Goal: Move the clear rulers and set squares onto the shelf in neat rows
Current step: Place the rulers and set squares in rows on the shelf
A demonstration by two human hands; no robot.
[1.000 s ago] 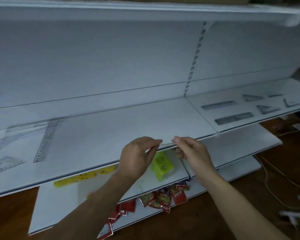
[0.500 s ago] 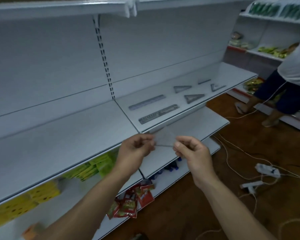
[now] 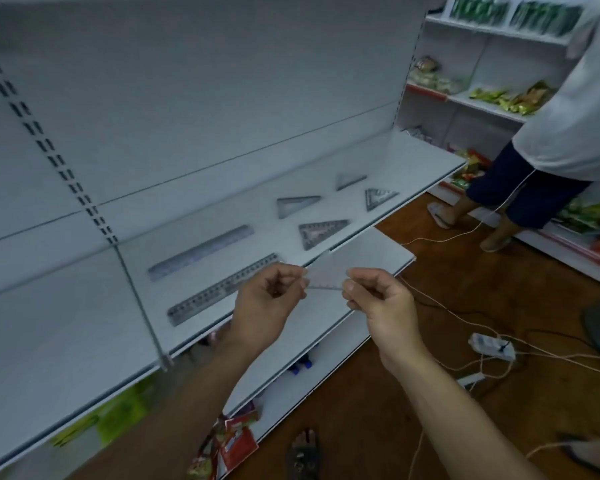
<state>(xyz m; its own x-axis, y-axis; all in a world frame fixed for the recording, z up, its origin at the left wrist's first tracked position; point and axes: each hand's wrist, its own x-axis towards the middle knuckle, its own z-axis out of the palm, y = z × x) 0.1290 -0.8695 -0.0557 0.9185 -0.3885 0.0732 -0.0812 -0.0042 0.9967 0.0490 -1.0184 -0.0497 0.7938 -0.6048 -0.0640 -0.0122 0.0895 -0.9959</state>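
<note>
A clear set square [image 3: 326, 271] is pinched between my left hand [image 3: 269, 301] and my right hand [image 3: 378, 297], held in the air just in front of the white shelf [image 3: 413, 168]. On that shelf lie two clear rulers, the rear ruler [image 3: 201, 252] and the front ruler [image 3: 222, 289]. To their right lie several set squares, among them a front set square [image 3: 321, 232], a back set square [image 3: 297, 204] and a far-right set square [image 3: 378, 197].
A person in a white top and dark shorts [image 3: 541, 168] stands at the right by stocked shelves. Cables and a power strip [image 3: 492, 346] lie on the brown floor. Red packets [image 3: 229, 441] and pliers [image 3: 302, 455] lie below. Lower shelves jut out under my hands.
My view has swung right along the shelf, bringing the laid-out rulers and set squares close. Both hands keep hold of the clear set square, raised slightly before the shelf edge.
</note>
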